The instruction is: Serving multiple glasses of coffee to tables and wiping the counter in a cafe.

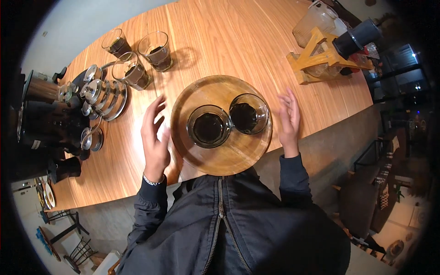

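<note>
A round wooden tray (238, 158) lies at the near edge of the table, right in front of my dark zipped jacket. Two clear glasses of dark drink stand side by side on it: the left glass (209, 127) and the right glass (249, 114). My left hand (155, 133) is open beside the tray's left rim, fingers apart and holding nothing. At the opposite rim my right hand (288, 117) is also open, palm turned toward the tray. Neither hand visibly grips the tray; whether a fingertip brushes its rim I cannot tell.
Several glasses of dark drink, one (156, 51) nearest the middle, stand at the far left. Beside them are a tiered metal stand (107, 98) and black coffee equipment (55, 114). A wooden frame (316, 59) and a ribbed clear jug (316, 23) occupy the far right.
</note>
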`<state>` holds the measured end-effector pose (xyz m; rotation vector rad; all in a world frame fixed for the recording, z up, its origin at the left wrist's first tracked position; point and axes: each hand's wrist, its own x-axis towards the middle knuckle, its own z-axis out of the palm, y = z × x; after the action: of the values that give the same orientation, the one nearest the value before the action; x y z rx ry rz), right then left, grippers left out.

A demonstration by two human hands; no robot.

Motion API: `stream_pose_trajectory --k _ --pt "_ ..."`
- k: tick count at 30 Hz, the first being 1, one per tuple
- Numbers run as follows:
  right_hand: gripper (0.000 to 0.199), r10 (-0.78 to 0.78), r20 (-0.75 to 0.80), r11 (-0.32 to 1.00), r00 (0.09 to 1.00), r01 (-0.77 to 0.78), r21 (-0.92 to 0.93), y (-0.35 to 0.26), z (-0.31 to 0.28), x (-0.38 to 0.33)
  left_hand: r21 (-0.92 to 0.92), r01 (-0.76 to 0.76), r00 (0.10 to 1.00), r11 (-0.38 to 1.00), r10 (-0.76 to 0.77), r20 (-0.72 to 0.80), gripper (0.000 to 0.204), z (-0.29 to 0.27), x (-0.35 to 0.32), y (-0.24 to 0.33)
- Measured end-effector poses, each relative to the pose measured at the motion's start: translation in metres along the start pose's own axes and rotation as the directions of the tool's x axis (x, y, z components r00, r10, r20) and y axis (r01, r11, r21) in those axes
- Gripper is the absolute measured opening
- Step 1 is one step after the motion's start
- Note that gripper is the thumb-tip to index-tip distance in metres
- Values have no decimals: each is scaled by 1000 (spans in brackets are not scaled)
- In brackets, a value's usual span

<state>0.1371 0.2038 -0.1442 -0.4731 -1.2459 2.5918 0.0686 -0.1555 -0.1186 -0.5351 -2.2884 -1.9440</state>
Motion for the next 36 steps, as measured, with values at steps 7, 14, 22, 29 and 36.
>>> stream_pose_trajectory --k 7,14,22,29,36 --pt "28 -457 -32 -145 889 -110 -983 56 15 -53 731 136 981 669 -194 -5 29 29 6 -34" --pt "24 -453 -183 -80 872 -245 -966 52 8 -95 702 32 992 712 -110 67 26 46 6 -36" --pt "23 -483 -244 234 841 -145 -961 40 -42 -121 667 -14 976 745 -134 169 28 96 6 -23" --pt "26 -543 -327 321 773 -168 -932 0 -101 -154 603 -65 957 795 -122 264 29 172 -5 8" --pt "26 -497 -489 371 717 -333 -867 -66 -195 -200 529 -172 918 831 -59 391 30 293 -30 49"
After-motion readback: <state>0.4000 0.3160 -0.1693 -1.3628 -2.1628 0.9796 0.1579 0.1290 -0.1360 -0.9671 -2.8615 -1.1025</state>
